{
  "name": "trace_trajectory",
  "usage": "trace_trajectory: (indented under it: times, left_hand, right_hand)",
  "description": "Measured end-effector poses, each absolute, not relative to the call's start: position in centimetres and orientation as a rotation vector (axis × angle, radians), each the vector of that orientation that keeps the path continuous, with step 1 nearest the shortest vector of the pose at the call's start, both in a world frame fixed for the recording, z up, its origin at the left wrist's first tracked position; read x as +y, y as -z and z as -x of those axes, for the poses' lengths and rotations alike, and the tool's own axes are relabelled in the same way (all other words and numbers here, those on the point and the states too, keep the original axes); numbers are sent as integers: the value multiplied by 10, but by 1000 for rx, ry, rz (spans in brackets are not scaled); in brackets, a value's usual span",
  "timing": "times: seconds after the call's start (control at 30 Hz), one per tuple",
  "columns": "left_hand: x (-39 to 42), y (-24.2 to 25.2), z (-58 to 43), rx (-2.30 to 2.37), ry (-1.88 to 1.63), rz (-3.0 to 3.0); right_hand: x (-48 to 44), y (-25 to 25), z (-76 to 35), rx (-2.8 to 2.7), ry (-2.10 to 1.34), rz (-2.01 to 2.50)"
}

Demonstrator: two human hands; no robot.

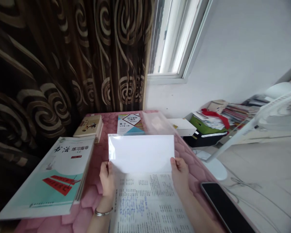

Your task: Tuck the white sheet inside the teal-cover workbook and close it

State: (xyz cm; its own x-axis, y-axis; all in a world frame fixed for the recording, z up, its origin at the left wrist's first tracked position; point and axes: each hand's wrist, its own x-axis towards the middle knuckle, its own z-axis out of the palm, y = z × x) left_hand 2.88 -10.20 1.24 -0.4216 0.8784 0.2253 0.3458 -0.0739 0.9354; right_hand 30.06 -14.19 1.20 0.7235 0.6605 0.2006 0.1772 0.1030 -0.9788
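My left hand (107,177) and my right hand (180,174) grip the two side edges of a blank white sheet (142,153), thumbs on top. Shiny clear plastic shows along its top and left edge, like a transparent cover. Directly below the sheet lies a printed page (155,204) with blue handwriting, between my forearms. Whether the sheet and the page are joined, I cannot tell. A silver bracelet (103,213) circles my left wrist.
Calligraphy workbooks (50,174) are stacked at left on the pink padded table cover (82,215). Small books (88,126), a math book (129,124) and clear plastic covers (158,123) lie behind. A phone (226,207) rests at right, near a white fan (242,129).
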Motion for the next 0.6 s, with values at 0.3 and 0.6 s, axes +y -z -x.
trace_trajectory:
  times: [0.3,0.6]
  left_hand:
    - [-98,-10,-31,1686,-1543,-1228]
    - [-104,-27,-21,1449,-1450,-1200]
  right_hand:
    - [-156,-7,-308,-668,-596,1419]
    - [-145,4,-308,-656,-518,1411]
